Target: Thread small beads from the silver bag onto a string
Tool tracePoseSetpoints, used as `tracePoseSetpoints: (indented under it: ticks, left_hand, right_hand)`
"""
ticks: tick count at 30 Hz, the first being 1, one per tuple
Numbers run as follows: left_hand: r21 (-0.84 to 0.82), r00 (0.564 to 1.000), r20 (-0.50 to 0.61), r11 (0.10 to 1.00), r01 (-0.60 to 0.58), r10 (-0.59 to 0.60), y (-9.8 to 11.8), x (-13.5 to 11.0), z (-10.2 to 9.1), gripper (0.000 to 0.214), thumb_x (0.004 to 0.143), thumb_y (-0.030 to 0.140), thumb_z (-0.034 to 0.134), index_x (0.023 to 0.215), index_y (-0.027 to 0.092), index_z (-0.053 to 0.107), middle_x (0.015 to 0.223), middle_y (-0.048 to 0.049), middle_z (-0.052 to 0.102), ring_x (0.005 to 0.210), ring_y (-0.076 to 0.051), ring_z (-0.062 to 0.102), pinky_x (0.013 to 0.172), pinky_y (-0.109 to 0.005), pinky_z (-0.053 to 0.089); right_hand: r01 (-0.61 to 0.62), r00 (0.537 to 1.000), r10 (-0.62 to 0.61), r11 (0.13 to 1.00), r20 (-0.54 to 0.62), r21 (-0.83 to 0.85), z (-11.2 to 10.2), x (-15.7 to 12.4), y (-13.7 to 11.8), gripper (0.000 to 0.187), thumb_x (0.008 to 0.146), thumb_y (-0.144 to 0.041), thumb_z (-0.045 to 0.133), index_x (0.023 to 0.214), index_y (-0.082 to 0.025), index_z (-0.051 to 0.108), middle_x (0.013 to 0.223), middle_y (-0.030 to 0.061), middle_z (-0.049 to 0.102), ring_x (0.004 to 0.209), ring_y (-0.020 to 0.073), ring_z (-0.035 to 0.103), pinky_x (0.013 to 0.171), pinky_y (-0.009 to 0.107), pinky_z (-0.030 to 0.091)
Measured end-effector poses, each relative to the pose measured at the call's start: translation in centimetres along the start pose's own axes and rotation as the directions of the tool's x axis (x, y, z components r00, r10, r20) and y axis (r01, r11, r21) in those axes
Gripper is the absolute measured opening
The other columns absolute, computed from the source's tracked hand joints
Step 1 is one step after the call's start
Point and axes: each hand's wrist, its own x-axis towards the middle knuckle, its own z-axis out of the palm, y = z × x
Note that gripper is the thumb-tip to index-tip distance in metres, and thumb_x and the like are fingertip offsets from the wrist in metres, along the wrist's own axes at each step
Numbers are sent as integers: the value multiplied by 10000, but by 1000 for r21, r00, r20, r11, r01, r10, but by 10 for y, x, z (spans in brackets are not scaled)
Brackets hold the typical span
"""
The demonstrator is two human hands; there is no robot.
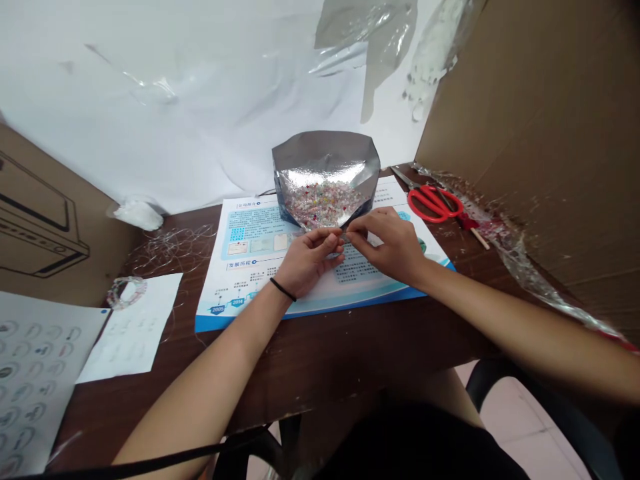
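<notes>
Fingertips of my left hand and right hand were pinched, close together; whatever they held was too small to identify. The open bead bag stood just beyond, on a printed sheet.

the printed sheet reads "2005" and "2014" below the heading "发展历程"; its smaller print is unreadable.

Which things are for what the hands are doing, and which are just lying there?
Probably in use:
left fingers and right fingers, close together; can't tell what they hold
beads
open bag

Probably just lying about:
scissors, right side
clear strands, left side
rings, on the small paper
poster, under the bag
</notes>
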Motion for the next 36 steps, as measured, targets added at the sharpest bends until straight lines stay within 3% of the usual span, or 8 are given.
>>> tracePoseSetpoints:
  ticks: [10, 21, 36]
  left_hand:
    - [36, 1000, 15, 999, -6, 5, 1, -2, 4, 235, 716, 345, 689, 769, 127, 617, 746, 1, 564, 662, -56, 520, 706, -253, 480]
    - [99, 1000, 22, 995, -5, 3, 2, -1, 4, 311, 706, 422, 680, 751, 116, 642, 694, -9, 552, 621, -64, 504, 639, -245, 468]
    - [94, 999, 38, 996, -12, 8, 1, 0, 3, 321, 709, 430, 676, 745, 113, 640, 698, -15, 550, 630, -68, 507, 626, -235, 469]
  right_hand:
    - [30, 1000, -30, 1000, -2, -9, 1, 0, -2, 106, 842, -263, 504, 752, -246, 559, 711, -33, 667, 666, 120, 575, 760, 302, 408]
    - [37, 999, -36, 999, -3, 17, 1, 0, -2, 131, 862, -304, 493, 762, -252, 560, 690, -37, 654, 663, 116, 578, 773, 310, 406]
    - [20, 1000, -21, 1000, 16, 21, -1, 0, -3, 139, 858, -312, 497, 762, -251, 576, 682, -31, 650, 694, 119, 580, 785, 308, 406]
